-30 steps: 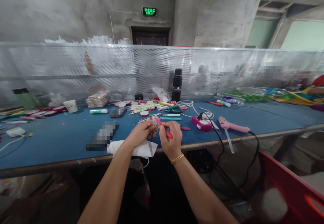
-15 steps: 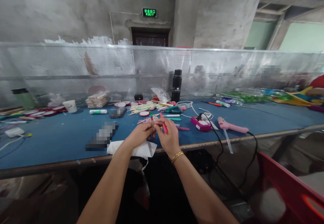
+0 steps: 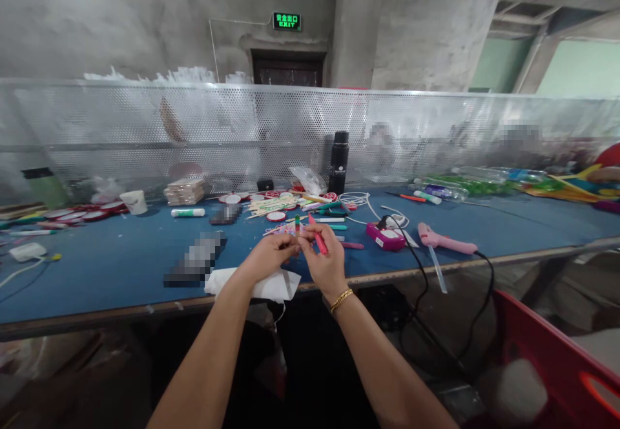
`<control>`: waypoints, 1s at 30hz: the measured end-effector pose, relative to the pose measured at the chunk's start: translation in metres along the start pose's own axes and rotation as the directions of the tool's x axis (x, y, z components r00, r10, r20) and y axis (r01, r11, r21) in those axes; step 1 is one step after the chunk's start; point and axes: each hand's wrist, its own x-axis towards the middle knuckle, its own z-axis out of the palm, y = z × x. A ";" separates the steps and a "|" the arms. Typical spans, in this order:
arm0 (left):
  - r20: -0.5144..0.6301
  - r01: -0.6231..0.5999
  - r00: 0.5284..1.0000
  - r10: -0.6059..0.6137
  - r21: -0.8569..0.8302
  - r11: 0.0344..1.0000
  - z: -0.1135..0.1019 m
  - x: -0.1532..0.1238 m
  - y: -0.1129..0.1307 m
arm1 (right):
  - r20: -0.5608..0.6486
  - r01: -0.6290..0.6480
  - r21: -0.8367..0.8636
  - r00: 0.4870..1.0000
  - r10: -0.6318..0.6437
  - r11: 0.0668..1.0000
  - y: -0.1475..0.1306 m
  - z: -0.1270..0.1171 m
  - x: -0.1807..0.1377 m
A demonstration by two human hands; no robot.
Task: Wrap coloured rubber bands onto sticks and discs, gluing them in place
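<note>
My left hand (image 3: 268, 260) is closed, pinching the lower part of a small, narrow craft stick (image 3: 297, 223) between the fingertips. The stick stands nearly upright and shows a green end with a reddish band under it. A pinkish-red marker pen (image 3: 321, 243) lies slanted in my right hand (image 3: 328, 271), which is closed around it. The right fingertips also meet the left ones at the stick's lower end, which they hide. Just behind my hands lie a pile of thin pink and purple pieces (image 3: 277, 229) and several loose marker pens (image 3: 334, 220).
A white cloth (image 3: 285, 285) lies under my left wrist at the table edge. To the right are a purple box (image 3: 385, 238) with cables and a pink glue gun (image 3: 448, 243). Behind stand a black bottle (image 3: 338, 164), a paper cup (image 3: 134, 203) and stacked wooden pieces (image 3: 185, 192).
The craft stick has turned more upright and moved slightly right between my fingertips. The marker pen has tilted a little more in my right hand. Both hands stay close together.
</note>
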 end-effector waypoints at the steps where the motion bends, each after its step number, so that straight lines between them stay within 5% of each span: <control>1: -0.011 0.000 1.000 0.000 0.000 1.000 0.000 0.000 -0.001 | -0.001 0.000 0.001 1.000 0.000 1.000 0.000 0.000 0.000; 9: -0.043 -0.007 0.999 0.007 -0.006 1.000 -0.001 -0.001 0.007 | 0.041 0.009 -0.027 0.999 -0.008 1.000 0.000 0.001 0.000; 15: -0.089 0.001 0.996 -0.013 -0.133 0.991 0.001 -0.002 0.007 | -0.063 0.009 -0.057 0.998 -0.013 0.998 -0.004 -0.003 -0.003; 30: -0.099 0.054 0.993 -0.071 -0.173 0.983 0.001 0.001 0.004 | -0.071 0.179 -0.176 0.978 -0.194 0.968 -0.013 -0.007 -0.005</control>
